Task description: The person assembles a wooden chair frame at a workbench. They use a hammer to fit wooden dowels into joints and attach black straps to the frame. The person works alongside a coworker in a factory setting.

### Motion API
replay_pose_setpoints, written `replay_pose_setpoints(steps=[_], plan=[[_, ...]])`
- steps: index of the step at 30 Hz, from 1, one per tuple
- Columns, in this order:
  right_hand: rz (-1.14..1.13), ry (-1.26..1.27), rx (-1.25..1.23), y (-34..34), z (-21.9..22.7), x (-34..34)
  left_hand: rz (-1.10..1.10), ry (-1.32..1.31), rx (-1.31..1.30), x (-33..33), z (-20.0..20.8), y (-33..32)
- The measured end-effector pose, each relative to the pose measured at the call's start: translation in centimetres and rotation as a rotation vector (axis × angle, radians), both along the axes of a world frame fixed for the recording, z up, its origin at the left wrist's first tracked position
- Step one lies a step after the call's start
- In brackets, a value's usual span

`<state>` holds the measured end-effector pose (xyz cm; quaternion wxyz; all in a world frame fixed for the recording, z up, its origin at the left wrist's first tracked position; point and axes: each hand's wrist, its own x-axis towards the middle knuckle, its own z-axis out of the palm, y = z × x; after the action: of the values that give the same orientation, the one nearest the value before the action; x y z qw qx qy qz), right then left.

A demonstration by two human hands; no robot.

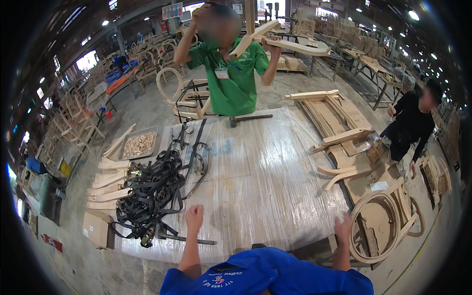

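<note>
The left hand (pixel 194 215) was balled into a fist, holding nothing, on the plastic-wrapped worktop (pixel 260 167) near its front edge, just beside the heap of black straps (pixel 150 194). The right hand (pixel 343 227) rested at the front right corner; I could not tell its grip.

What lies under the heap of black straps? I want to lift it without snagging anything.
The black straps rest on the table's plastic sheet. A metal rod pokes out below; whatever else lies beneath is hidden.
</note>
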<state>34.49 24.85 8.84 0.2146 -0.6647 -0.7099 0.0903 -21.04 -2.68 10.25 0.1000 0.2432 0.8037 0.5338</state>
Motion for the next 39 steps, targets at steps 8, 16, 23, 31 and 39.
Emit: replay_pose_setpoints(steps=[8,16,23,31,39], plan=[[-0.276,-0.293,-0.446,-6.5,-3.1,13.9,-0.013,-0.234,-0.170,8.4,-2.1,-0.6],[-0.259,-0.016,-0.409,1.8,0.6,20.8,-0.453,-0.287,-0.310,15.2,-2.6,9.8],[-0.387,-0.026,-0.144,12.5,3.6,35.0,-0.754,-0.388,-0.464,32.6,-3.9,20.9],[-0.199,0.031,-0.091,18.1,2.1,42.0,-1.047,-0.721,-0.634,52.6,-5.8,26.2],[-0.233,0.325,-0.074,9.9,4.3,43.6,-1.129,-0.618,-0.649,56.5,-6.4,28.1]])
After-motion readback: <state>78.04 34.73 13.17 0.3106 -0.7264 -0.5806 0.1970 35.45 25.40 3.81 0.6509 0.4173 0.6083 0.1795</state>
